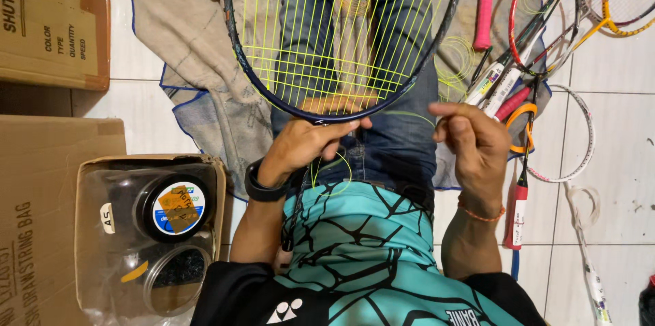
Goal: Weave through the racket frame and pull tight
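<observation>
Left hand (307, 145) grips racket frame (327, 116); right hand (471, 142) apparently pinches yellow string (409, 116). Slack loop near the lap could kink if tension drops.

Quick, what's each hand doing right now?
Left hand: closed on the racket frame at its base.
Right hand: fingers pinched on the yellow string.

A pile of spare racquets (546, 46) lies on the tiled floor (614, 128), a pink grip (484, 2) beside them; cardboard boxes (48, 19) and string reels (174, 206) sit opposite.
</observation>
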